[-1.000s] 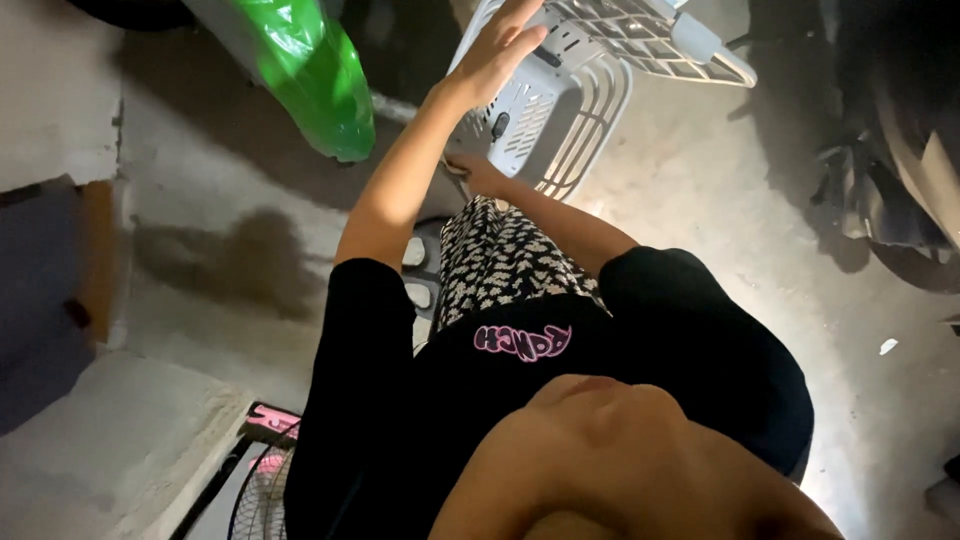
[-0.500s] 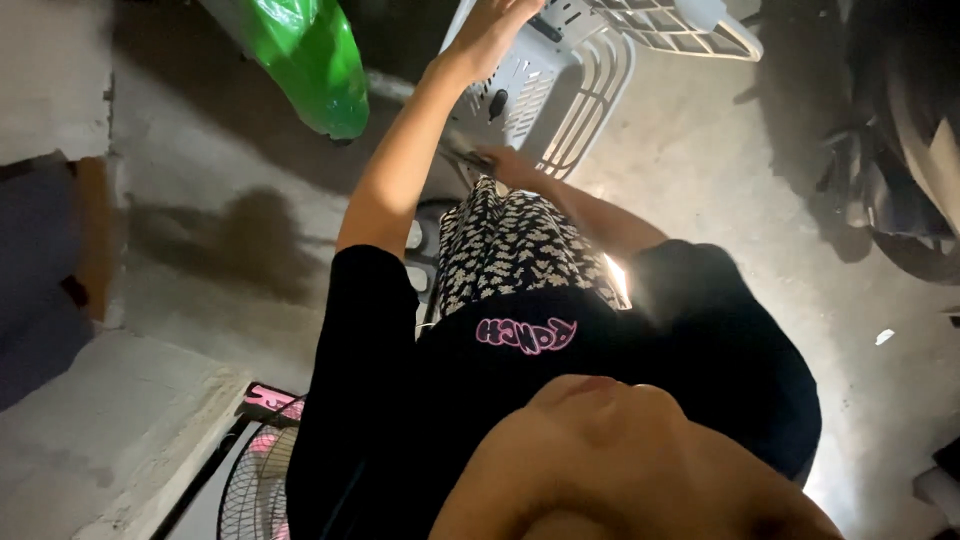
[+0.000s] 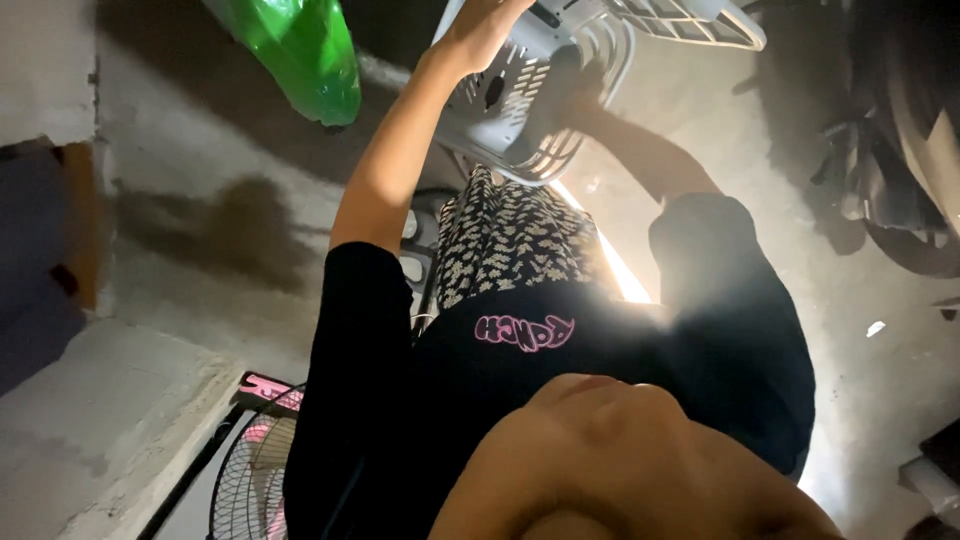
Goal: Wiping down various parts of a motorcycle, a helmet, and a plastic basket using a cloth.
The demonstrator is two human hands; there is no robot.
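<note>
A grey plastic fan housing point(image 3: 500, 110) with slotted vents stands on the floor in front of my knees. My left hand point(image 3: 475, 28) lies on its top edge, fingers curled over the rim and partly cut off by the frame. My right hand point(image 3: 572, 88) reaches in from the right and sits against the housing's ribbed side. It is in deep shadow, so its fingers cannot be made out. A white wire fan grille point(image 3: 690, 22) sticks out from the top of the housing to the right.
A green plastic-wrapped object point(image 3: 300, 50) leans at the upper left. A second fan's round wire grille with a pink part point(image 3: 250, 470) lies at the lower left beside a concrete step point(image 3: 100, 420). A dark vehicle point(image 3: 900, 150) fills the right edge.
My right hand has moved from under the housing's lower edge up to its right side. The housing has tilted and shifted slightly left. My left hand stays on top.
</note>
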